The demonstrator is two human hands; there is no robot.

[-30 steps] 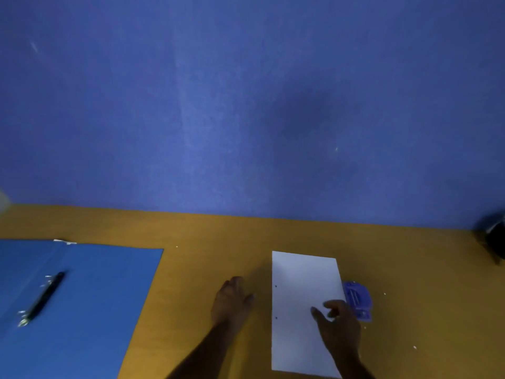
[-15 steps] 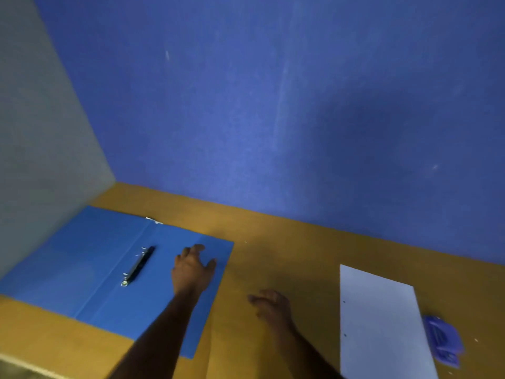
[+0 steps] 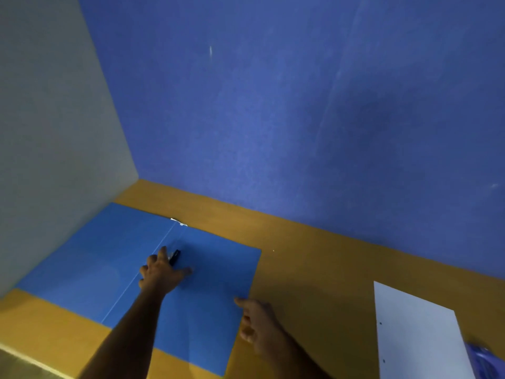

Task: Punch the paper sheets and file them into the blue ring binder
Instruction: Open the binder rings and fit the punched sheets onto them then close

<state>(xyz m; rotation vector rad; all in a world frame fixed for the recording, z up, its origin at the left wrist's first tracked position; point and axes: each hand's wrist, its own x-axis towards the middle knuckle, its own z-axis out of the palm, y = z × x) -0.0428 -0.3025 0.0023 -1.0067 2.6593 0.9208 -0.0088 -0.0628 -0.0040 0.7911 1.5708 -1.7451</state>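
Fingers of the left hand (image 3: 161, 274) are spread flat, apart, on the blue ring binder (image 3: 82, 269), covering the near part of the black ring mechanism (image 3: 175, 257) at the spine; whether they press the clip or just rest on it, cannot tell. Right hand (image 3: 255, 322) sits at the binder's right edge, index finger extended and touching the cover's edge, other fingers loosely curled, holding nothing.

Progress: binder lies open flat on the tabletop (image 3: 314, 269), far left, against the grey side wall. Paper sheets (image 3: 418, 332) lie near right, well apart from the binder, with two punched holes visible along the left edge, so punching looks done, at least for the top sheet; sheet count unclear. Hole punch (image 3: 483, 358) is just beside the paper's right edge, partly cut off by the frame. Left to do, by my read: open the rings, carry the sheets over, thread them on, close the mechanism.

Versus a second ago: both hands were by the paper then, right hand on the sheet next to the punch, left hand flat on the tabletop beside it. Half a second ago the left hand reached the right cover panel and the right hand hovered mid-tabletop. Now left has gone on to the ring clip, right has reached the cover edge. View has swung left. Paper and punch look unmoved.
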